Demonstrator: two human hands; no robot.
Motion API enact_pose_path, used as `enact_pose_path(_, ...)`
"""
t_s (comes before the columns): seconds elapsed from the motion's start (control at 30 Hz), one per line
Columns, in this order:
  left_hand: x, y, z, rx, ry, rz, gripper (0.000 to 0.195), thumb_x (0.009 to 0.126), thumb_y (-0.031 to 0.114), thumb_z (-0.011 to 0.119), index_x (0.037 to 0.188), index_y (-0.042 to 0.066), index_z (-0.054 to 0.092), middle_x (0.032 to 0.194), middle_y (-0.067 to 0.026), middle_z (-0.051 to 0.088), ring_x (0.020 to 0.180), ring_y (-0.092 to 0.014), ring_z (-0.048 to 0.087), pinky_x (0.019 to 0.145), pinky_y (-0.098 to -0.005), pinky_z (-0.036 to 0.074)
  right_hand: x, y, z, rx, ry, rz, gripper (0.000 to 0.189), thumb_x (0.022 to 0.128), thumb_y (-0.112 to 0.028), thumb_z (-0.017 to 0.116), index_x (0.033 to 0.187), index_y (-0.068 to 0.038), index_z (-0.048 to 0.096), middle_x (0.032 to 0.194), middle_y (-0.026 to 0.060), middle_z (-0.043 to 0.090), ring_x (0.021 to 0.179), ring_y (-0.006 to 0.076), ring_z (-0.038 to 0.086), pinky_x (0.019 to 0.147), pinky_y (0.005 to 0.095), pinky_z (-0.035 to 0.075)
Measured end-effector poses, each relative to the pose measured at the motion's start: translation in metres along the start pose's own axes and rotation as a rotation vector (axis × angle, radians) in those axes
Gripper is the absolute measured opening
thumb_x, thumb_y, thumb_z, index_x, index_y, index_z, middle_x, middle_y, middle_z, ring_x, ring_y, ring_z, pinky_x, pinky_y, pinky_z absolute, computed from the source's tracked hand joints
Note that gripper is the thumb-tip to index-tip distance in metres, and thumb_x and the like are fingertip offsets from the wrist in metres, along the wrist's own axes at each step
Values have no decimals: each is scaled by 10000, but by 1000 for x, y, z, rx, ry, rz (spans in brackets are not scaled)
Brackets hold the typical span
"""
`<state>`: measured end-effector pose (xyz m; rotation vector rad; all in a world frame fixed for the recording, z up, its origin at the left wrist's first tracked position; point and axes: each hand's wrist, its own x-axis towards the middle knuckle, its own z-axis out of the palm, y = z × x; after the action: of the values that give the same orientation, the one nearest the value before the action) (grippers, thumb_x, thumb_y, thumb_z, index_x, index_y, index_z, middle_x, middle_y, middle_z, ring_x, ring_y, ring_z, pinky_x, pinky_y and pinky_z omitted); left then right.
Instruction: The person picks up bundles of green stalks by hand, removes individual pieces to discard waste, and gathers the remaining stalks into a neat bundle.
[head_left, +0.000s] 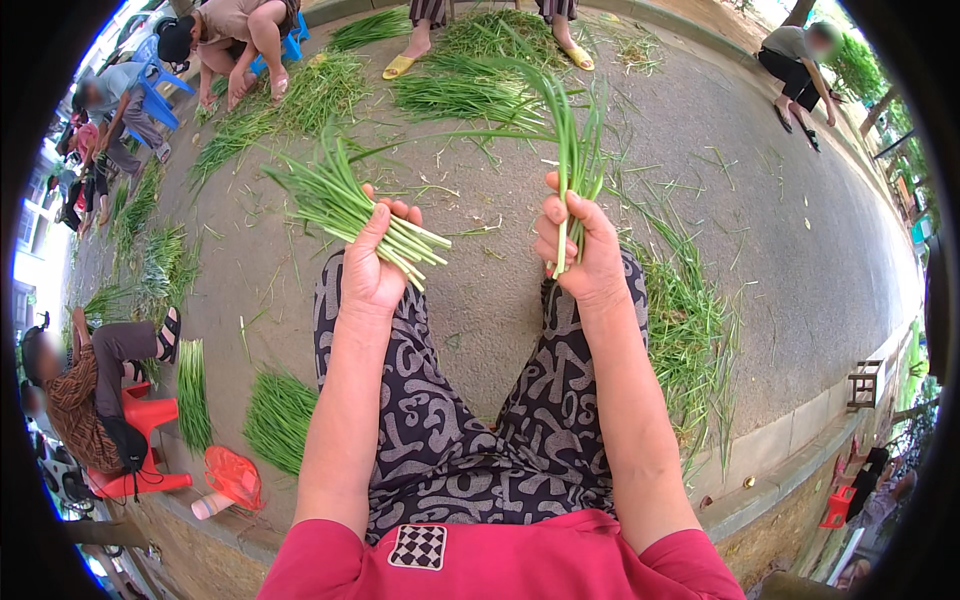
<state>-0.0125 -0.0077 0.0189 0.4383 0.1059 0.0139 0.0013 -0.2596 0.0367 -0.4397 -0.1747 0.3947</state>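
Above my left knee, my left hand (377, 255) grips a thick bundle of green stalks (341, 206), perhaps garlic chives. Its pale cut ends point right and its leafy tips fan out to the upper left. My right hand (581, 244) is closed around a smaller bunch of the same stalks (574, 154), held nearly upright over my right knee. The pale ends of that bunch show below the fingers. Some of its long leaves droop over to the left, towards the left bundle. The two hands are apart.
Beside my left leg lies a neat pile of stalks (281, 420), near a red plastic bag (232, 476). Loose green litter (690, 330) spreads along my right side. Ahead are more heaps (469, 94) and a person's yellow slippers (397, 66). People sit at left; a red stool (146, 409) supports one.
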Motion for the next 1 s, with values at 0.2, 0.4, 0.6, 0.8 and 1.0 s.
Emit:
enact_pose_path(0.2, 2, 4, -8, -56, 5, 34, 240, 848, -12, 608, 1042, 129, 588, 911, -47, 621, 883, -174, 607, 935, -393, 493, -2, -4, -5, 58, -58, -42, 276, 952, -185, 442, 1178, -45, 514, 754, 12, 564, 489, 77, 385, 425, 223, 300)
enact_pose_path(0.4, 0, 5, -5, -19, -3, 35, 234, 843, 7, 626, 1044, 120, 590, 896, -59, 627, 870, -182, 609, 909, -373, 510, -3, -1, 7, -250, 87, -65, 254, 933, -165, 496, 1155, -46, 535, 734, -6, 519, 586, 104, 445, 507, 244, 395)
enact_pose_path(0.6, 0, 5, -2, -2, 36, 40, 292, 828, 32, 660, 1080, 131, 552, 865, -56, 621, 860, -216, 611, 862, -377, 529, -3, 16, 13, -705, 180, -179, 251, 948, -157, 501, 1140, 4, 518, 802, 22, 578, 616, 102, 553, 563, 241, 468)
enact_pose_path(0.8, -1, 7, -3, -23, 24, 10, 286, 836, 25, 645, 1087, 133, 561, 867, -45, 619, 856, -186, 609, 886, -371, 521, -1, 22, 18, -958, 196, -214, 246, 957, -160, 484, 1143, -2, 523, 783, 4, 557, 580, 49, 488, 495, 191, 397)
enact_pose_path(1.0, -1, 6, -1, -16, -4, 16, 318, 830, 34, 652, 1112, 149, 561, 918, -15, 626, 888, -168, 610, 909, -388, 507, -1, 22, 18, -1019, 194, -219, 248, 954, -166, 484, 1149, -20, 531, 755, -16, 530, 544, 37, 442, 474, 185, 356)
